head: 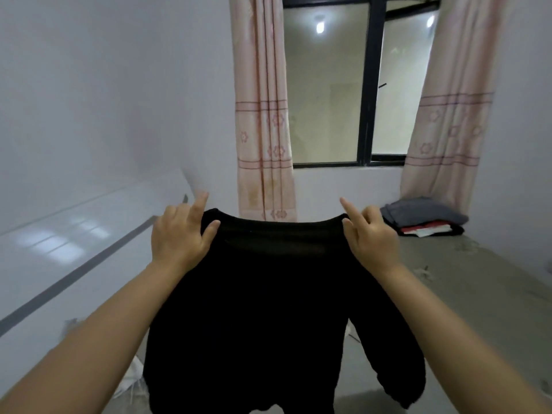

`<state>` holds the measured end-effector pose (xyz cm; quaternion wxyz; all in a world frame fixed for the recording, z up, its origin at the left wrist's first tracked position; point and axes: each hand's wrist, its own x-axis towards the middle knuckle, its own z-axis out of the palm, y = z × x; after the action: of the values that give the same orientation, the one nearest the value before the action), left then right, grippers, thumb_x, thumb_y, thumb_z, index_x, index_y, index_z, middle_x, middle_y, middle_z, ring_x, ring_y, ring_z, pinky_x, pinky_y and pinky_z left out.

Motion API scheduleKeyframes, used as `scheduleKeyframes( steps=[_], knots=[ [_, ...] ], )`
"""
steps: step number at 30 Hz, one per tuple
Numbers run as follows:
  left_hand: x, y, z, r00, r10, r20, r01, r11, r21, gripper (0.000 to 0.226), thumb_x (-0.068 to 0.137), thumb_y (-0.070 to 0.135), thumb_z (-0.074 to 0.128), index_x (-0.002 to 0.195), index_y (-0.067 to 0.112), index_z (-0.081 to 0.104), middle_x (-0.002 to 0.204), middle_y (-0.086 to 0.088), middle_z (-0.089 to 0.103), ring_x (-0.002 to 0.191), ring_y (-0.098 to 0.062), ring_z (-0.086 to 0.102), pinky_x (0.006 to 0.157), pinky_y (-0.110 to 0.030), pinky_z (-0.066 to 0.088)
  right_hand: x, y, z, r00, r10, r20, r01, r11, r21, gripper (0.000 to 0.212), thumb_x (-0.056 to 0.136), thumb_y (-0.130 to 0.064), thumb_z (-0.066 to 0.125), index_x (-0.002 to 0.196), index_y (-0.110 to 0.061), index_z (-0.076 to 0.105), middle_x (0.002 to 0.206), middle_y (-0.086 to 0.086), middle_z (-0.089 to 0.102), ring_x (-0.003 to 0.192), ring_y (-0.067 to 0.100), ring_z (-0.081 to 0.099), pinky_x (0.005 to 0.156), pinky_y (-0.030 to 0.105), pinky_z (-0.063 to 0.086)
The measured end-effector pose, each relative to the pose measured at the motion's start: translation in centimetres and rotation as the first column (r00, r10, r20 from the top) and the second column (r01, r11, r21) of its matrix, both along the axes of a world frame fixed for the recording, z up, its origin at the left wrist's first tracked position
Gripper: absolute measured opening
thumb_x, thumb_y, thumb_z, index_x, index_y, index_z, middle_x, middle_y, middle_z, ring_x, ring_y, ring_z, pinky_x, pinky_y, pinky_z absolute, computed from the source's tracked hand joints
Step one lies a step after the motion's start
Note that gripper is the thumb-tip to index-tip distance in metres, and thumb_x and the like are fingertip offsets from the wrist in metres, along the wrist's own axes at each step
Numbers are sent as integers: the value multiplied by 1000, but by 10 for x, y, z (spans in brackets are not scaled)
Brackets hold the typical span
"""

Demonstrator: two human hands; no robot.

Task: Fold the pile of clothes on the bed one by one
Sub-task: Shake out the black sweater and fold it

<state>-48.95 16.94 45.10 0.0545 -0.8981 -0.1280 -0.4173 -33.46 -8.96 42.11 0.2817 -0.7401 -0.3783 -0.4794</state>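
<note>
While held up over the bed: black long-sleeved knit top (pixel 268 294), hanging
Left hand (pixel 176 234): pinches its shoulder, index finger raised
Right hand (pixel 372 234): pinches other shoulder, same pose

One head-worn wide-angle view, looking forward and slightly down along both outstretched forearms. It sits close over the black garment (pixel 268 294), which fills the lower centre, and faces the window (pixel 367 85) wall, with the bed (pixel 448 279) stretching off to the right.
</note>
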Motion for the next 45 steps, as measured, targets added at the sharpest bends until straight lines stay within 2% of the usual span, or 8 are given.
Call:
scheduleKeyframes(
  steps=[3, 9, 20, 27, 31, 34, 42, 45],
  knots=[
    [-18, -14, -3, 999, -15, -30, 17, 998, 53, 88, 87, 65, 9, 119, -2, 57, 65, -23, 53, 58, -35, 52, 49, -38, 40, -8, -39, 8, 983, -26, 183, 55, 986, -158, 64, 96, -51, 21, 111, -6, 65, 64, 15, 54, 40, 24, 48, 38, 18, 36],
    [-31, -32, -3, 998, -48, -27, 52, 985, 164, 91, 87, 65, 5, 118, -3, 57, 65, -21, 53, 54, -34, 51, 48, -38, 40, -20, -72, 30, 947, -126, 294, 188, 963, -193, 83, 93, -58, 17, 105, 12, 60, 52, 15, 56, 39, 27, 53, 40, 27, 41],
    [46, -9, -74, 967, 46, -252, -42, 999, 21, 127, 43, 74, -42, 146, 21, 11, 108, -17, 52, 96, -29, 45, 71, -34, 28, 55, -72, -38, 986, -144, 88, 168, 884, -437, 88, 88, -62, 18, 99, 14, 63, 48, 20, 57, 33, 31, 52, 31, 29, 41],
    [154, 35, -161, 899, 74, -433, -89, 996, -14, 126, 49, 76, -38, 145, 19, 20, 108, -21, 52, 95, -33, 45, 74, -38, 29, 172, -23, -133, 986, -151, -69, 71, 760, -647, 103, 83, -72, 4, 104, 11, 62, 58, 21, 61, 36, 30, 54, 34, 25, 37],
    [234, 64, -208, 834, 115, -539, -168, 985, -49, 110, 62, 79, -11, 143, 16, 28, 109, -25, 52, 97, -37, 46, 78, -43, 32, 242, 13, -184, 912, -279, -299, -61, 630, -775, 87, 75, -62, 53, 129, 6, 45, 90, 26, 63, 63, 37, 62, 49, 32, 42],
    [283, 81, -252, 783, 129, -609, -221, 972, -79, 113, 59, 79, -19, 145, 19, 22, 114, -23, 49, 101, -35, 43, 84, -43, 29, 285, 42, -231, 866, -353, -354, -71, 614, -786, 85, 45, -49, 83, 102, 11, 63, 58, 23, 59, 32, 30, 50, 31, 26, 38],
    [347, 109, -356, 705, 29, -709, -137, 986, -96, 89, 89, 61, 0, 120, 0, 57, 67, -21, 55, 55, -31, 52, 49, -35, 40, 363, 87, -326, 765, -512, -390, -194, 395, -898, 91, 59, -57, 74, 123, 3, 52, 77, 17, 62, 53, 29, 60, 41, 27, 39],
    [373, 133, -379, 717, 5, -697, -67, 996, -62, 86, 91, 60, 3, 120, 1, 58, 67, -19, 55, 54, -29, 52, 48, -33, 40, 392, 93, -349, 769, -460, -444, -217, 466, -858, 87, 53, -46, 82, 115, 10, 56, 68, 24, 60, 44, 35, 56, 38, 33, 42]
  ],
)
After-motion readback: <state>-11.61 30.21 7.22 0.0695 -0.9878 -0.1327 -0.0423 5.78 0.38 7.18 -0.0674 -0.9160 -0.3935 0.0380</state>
